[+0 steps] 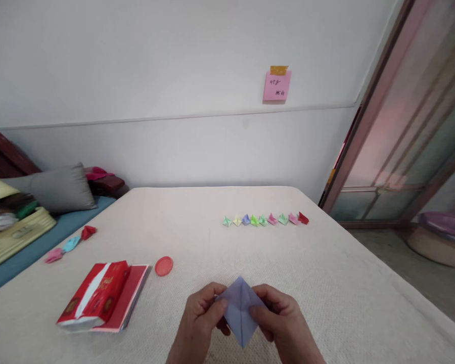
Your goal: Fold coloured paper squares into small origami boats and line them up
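Note:
A pale blue-violet sheet of origami paper, folded into a diamond with a crease down its middle, is held up between both hands just above the table. My left hand pinches its left corner, thumb on the near face and fingers behind. On the opposite corner my right hand grips in the same manner, its thumb lying near the centre crease. The fingers behind the paper are partly hidden.
A row of small folded paper pieces in several colours lies toward the back of the table. To the left are a red tissue pack on coloured paper sheets, a round red lid, and a blue folded paper.

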### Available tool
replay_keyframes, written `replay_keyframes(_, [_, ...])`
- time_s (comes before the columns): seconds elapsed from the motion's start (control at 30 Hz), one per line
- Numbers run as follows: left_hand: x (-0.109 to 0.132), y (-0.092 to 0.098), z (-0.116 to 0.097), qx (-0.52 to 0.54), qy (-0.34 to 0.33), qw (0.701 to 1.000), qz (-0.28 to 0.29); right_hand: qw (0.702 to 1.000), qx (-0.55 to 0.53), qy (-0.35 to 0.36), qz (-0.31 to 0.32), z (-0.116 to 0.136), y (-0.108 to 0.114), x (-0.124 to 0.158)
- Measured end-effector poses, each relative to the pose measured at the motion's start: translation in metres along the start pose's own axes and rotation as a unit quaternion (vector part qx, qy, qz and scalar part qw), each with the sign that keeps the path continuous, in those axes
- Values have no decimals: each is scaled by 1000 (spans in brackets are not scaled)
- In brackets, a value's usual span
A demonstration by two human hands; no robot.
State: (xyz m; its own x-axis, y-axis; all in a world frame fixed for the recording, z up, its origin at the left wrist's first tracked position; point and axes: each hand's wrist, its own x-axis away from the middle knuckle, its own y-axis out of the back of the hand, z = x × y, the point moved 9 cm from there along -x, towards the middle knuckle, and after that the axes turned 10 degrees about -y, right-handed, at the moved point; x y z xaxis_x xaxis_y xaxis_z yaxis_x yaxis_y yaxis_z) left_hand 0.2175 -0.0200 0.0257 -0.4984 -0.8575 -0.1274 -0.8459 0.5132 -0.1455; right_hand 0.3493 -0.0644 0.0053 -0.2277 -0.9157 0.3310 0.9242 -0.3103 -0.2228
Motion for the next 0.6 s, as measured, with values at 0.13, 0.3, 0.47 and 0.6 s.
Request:
replay_keyframes(0.13, [0, -6, 13, 48, 20, 998, 23, 1000, 5, -16, 16, -1, -4, 1])
replay_keyframes(0.3, [0, -3, 20, 29, 27, 999, -1, 999, 23, -19, 17, -4, -6, 1])
replay_keyframes(0.47, [2, 4, 8, -5, 5, 999, -39, 1000, -8, 5, 12, 2, -5, 3])
replay_keyframes(0.6, [5, 3, 0, 13, -27, 999, -34, 999, -38, 16, -10, 5, 0, 7])
